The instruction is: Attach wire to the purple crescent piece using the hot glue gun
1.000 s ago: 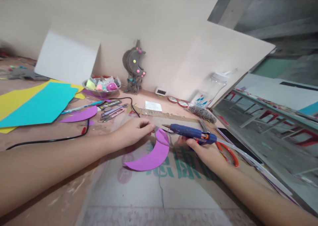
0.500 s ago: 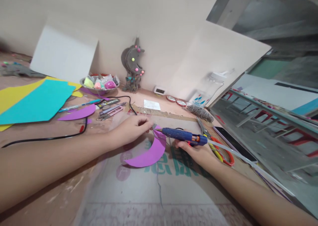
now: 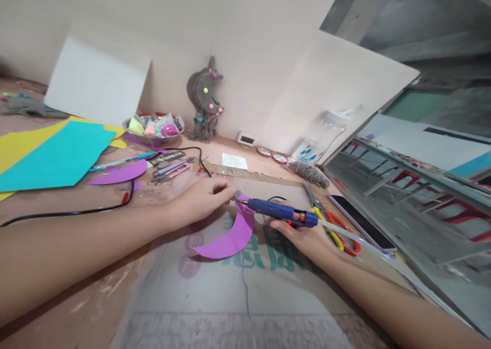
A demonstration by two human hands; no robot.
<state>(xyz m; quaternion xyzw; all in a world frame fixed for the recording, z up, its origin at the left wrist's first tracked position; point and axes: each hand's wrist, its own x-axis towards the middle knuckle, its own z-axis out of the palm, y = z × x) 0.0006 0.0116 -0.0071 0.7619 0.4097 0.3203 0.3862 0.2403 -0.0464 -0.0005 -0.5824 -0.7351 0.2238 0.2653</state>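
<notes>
Over plastic sheeting [image 3: 291,295], purple crescent [image 3: 235,237] curves from left grip [image 3: 207,200].

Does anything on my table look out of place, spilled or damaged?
Nothing looks obviously spilled or broken. Slightly untidy: the thin black cord winds across the left side and seems to run under the curved purple paper piece there.
</notes>
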